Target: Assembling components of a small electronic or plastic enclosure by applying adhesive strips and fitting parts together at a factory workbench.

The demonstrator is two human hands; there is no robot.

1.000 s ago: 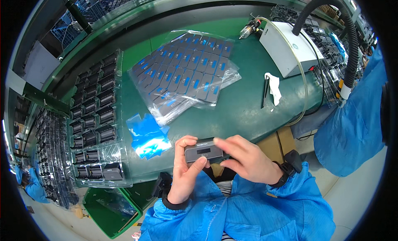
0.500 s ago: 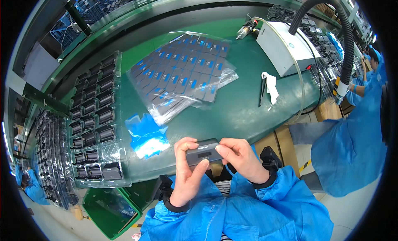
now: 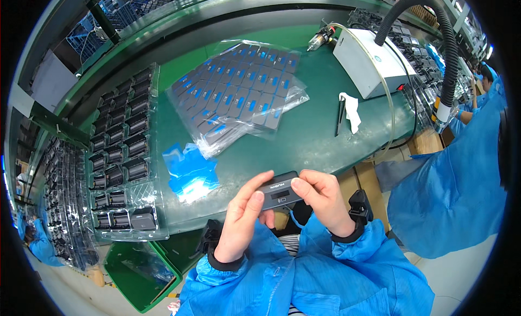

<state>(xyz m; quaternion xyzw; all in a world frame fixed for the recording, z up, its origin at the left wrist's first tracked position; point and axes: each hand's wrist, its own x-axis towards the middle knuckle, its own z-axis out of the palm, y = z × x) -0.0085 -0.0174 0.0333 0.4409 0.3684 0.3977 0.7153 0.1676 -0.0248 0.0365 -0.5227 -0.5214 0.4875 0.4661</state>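
Note:
A small dark grey rectangular device [image 3: 281, 194], with a little black window on its face, is held up in front of me at the table's near edge. My right hand [image 3: 324, 201] grips its right end, thumb on the face and fingers behind. At its left end is my left hand [image 3: 242, 214], thumb and index finger around the corner; its other fingers are partly hidden below. Beyond the device lies a clear plastic sheet [image 3: 296, 99] over rows of flat grey covers [image 3: 233, 80] with blue film patches. Crumpled blue film [image 3: 190, 169] lies nearer to me.
Clear trays [image 3: 154, 191] of black housings stand at left, one holding a grey-covered unit [image 3: 143, 219]. A green bin [image 3: 122, 272] sits below. At right are tweezers [image 3: 340, 118], white tissue [image 3: 351, 112], a white box [image 3: 369, 63], a black hose [image 3: 451, 61] and a blue-clad person [image 3: 450, 185].
The device has moved slightly up and right and tilted. My left thumb has slid off its face to its left end, and the left index finger has straightened along the top corner.

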